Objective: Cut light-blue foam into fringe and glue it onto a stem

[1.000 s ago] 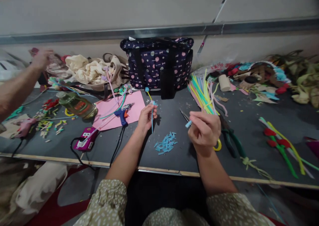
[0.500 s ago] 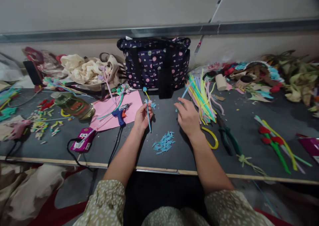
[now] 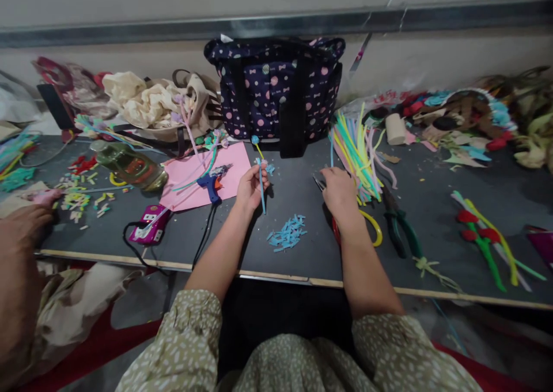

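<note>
My left hand (image 3: pixel 252 187) pinches a thin blue pipe cleaner (image 3: pixel 262 193) that points down toward me. Small pale pink and blue bits show at its fingertips. My right hand (image 3: pixel 339 193) is closed over a pair of scissors; its metal tips (image 3: pixel 318 183) poke out left of the fingers, and a yellow handle loop (image 3: pixel 377 229) and a red part show either side of the wrist. Just beyond these fingers stands a blue strip (image 3: pixel 332 151) beside the pipe cleaner bundle (image 3: pixel 358 155). Between my hands lies a heap of short blue pieces (image 3: pixel 287 233).
Green-handled pliers (image 3: pixel 395 230) and red flowers (image 3: pixel 477 233) lie right. Left are a glue gun (image 3: pixel 210 189) on pink paper (image 3: pixel 184 176), a bottle (image 3: pixel 133 170) and a purple power strip (image 3: pixel 150 226). A dark bag (image 3: pixel 268 92) stands behind. Another person's hand (image 3: pixel 26 225) reaches in left.
My right hand has left the blue strip by the bundle and moved down onto the scissors. The left hand keeps its pinch. Another person's hand has entered at the left, and the view has shifted.
</note>
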The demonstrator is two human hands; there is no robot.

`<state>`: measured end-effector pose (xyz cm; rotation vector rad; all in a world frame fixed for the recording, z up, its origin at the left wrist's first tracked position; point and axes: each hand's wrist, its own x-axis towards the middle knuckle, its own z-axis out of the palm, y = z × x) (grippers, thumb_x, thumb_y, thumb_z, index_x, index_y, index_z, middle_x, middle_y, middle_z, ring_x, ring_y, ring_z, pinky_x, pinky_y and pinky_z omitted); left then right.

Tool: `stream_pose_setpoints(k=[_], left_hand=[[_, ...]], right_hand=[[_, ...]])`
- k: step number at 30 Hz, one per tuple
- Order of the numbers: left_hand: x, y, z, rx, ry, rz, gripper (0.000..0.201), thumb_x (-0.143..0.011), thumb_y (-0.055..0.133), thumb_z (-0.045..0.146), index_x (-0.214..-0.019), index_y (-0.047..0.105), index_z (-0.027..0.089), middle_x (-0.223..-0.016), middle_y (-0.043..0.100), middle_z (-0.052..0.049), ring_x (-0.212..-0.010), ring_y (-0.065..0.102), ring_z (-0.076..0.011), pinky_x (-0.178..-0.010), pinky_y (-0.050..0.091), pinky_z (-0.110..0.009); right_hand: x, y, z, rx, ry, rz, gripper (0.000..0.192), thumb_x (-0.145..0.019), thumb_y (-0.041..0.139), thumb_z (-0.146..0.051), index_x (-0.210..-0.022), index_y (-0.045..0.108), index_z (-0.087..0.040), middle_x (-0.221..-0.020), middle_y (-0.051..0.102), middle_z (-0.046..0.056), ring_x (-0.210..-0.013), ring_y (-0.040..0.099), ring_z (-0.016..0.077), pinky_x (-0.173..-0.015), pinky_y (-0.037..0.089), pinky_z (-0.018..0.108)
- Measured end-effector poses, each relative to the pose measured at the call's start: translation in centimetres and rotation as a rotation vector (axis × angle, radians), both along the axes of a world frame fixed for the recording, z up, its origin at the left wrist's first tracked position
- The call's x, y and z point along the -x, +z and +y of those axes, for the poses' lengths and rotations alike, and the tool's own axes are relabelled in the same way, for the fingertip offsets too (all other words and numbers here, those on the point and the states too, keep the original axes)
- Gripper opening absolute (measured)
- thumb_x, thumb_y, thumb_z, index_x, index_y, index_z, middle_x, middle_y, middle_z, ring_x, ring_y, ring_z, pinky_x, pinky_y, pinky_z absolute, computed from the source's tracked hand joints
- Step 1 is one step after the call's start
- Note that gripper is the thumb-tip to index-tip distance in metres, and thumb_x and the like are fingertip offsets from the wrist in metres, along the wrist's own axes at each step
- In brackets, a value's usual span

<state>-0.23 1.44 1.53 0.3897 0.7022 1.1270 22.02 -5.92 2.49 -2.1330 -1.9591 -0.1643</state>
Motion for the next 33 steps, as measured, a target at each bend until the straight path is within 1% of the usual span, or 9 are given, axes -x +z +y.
stream_pose_setpoints(k=[4, 8, 11, 16, 22, 25, 28, 31, 33], left_hand=[[-0.1, -0.4, 0.0, -0.047, 0.002, 0.099, 0.011, -0.082, 0.061, 0.020, -0.082, 0.066, 0.010, -0.061, 0.060, 0.000, -0.048, 0.054, -0.0060, -0.047, 0.047, -0.018], [-0.2, -0.7, -0.1, -0.101, -0.006, 0.148, 0.014, -0.081, 0.062, 0.023, -0.083, 0.068, 0.010, -0.064, 0.062, -0.001, -0.049, 0.055, -0.0063, -0.049, 0.049, -0.019], [-0.2, -0.8, -0.1, -0.117, -0.009, 0.172, 0.014, -0.080, 0.064, 0.024, -0.083, 0.069, 0.011, -0.065, 0.062, 0.000, -0.050, 0.055, -0.0061, -0.050, 0.049, -0.019], [-0.2, -0.9, -0.2, -0.125, -0.027, 0.199, 0.013, -0.078, 0.066, 0.024, -0.084, 0.069, 0.012, -0.067, 0.061, 0.000, -0.051, 0.053, -0.0052, -0.051, 0.047, -0.018], [-0.3, -0.9, -0.4, -0.105, -0.040, 0.208, 0.013, -0.076, 0.070, 0.024, -0.082, 0.066, 0.014, -0.062, 0.057, 0.002, -0.050, 0.051, -0.0054, -0.051, 0.044, -0.018], [-0.5, -0.6, -0.6, -0.103, -0.030, 0.201, 0.012, -0.077, 0.071, 0.023, -0.083, 0.066, 0.013, -0.057, 0.054, 0.003, -0.047, 0.047, -0.0056, -0.050, 0.042, -0.019], [-0.5, -0.4, -0.7, -0.109, -0.024, 0.213, 0.014, -0.076, 0.073, 0.022, -0.084, 0.067, 0.013, -0.055, 0.054, 0.003, -0.046, 0.046, -0.0058, -0.049, 0.042, -0.019], [-0.4, -0.5, -0.7, -0.112, -0.029, 0.227, 0.019, -0.074, 0.076, 0.024, -0.086, 0.067, 0.013, -0.055, 0.054, 0.003, -0.046, 0.047, -0.0065, -0.049, 0.043, -0.020], [-0.3, -0.6, -0.7, -0.107, -0.033, 0.227, 0.021, -0.072, 0.076, 0.025, -0.086, 0.067, 0.012, -0.056, 0.055, 0.003, -0.046, 0.047, -0.0066, -0.049, 0.044, -0.020]], right_hand=[[-0.1, -0.4, -0.1, 0.056, -0.027, -0.024, 0.037, -0.081, 0.043, -0.004, -0.109, 0.066, -0.012, -0.107, 0.068, 0.020, -0.121, 0.051, 0.0370, -0.098, 0.035, 0.054], [0.3, -0.4, 0.0, -0.055, 0.015, 0.098, 0.042, -0.082, 0.040, -0.004, -0.115, 0.065, -0.013, -0.113, 0.067, 0.020, -0.125, 0.049, 0.0363, -0.101, 0.034, 0.056], [0.9, -0.1, 0.2, -0.148, 0.095, 0.228, 0.042, -0.085, 0.039, -0.009, -0.117, 0.065, -0.014, -0.114, 0.067, 0.018, -0.117, 0.056, 0.0313, -0.099, 0.040, 0.050], [2.3, 0.4, -0.2, -0.191, 0.170, 0.387, 0.034, -0.091, 0.040, -0.018, -0.114, 0.066, -0.016, -0.108, 0.070, 0.012, -0.100, 0.063, 0.0250, -0.088, 0.047, 0.037], [3.7, 0.5, -0.8, -0.124, 0.180, 0.449, 0.029, -0.096, 0.042, -0.027, -0.108, 0.067, -0.020, -0.103, 0.071, 0.007, -0.085, 0.065, 0.0191, -0.074, 0.045, 0.028], [4.3, 0.4, -0.8, -0.065, 0.182, 0.436, 0.032, -0.099, 0.041, -0.036, -0.103, 0.068, -0.020, -0.095, 0.072, 0.006, -0.081, 0.064, 0.0176, -0.070, 0.040, 0.026], [4.6, 0.1, -0.8, 0.002, 0.132, 0.434, 0.038, -0.100, 0.038, -0.042, -0.097, 0.069, -0.021, -0.083, 0.072, 0.005, -0.074, 0.063, 0.0170, -0.065, 0.036, 0.025], [4.9, -0.2, -0.7, -0.004, 0.102, 0.516, 0.036, -0.100, 0.036, -0.037, -0.102, 0.068, -0.020, -0.083, 0.072, 0.006, -0.074, 0.064, 0.0175, -0.067, 0.039, 0.026], [5.2, -0.3, -0.6, -0.054, 0.155, 0.629, 0.035, -0.100, 0.033, -0.030, -0.109, 0.065, -0.019, -0.091, 0.072, 0.007, -0.081, 0.066, 0.0176, -0.074, 0.045, 0.027]])
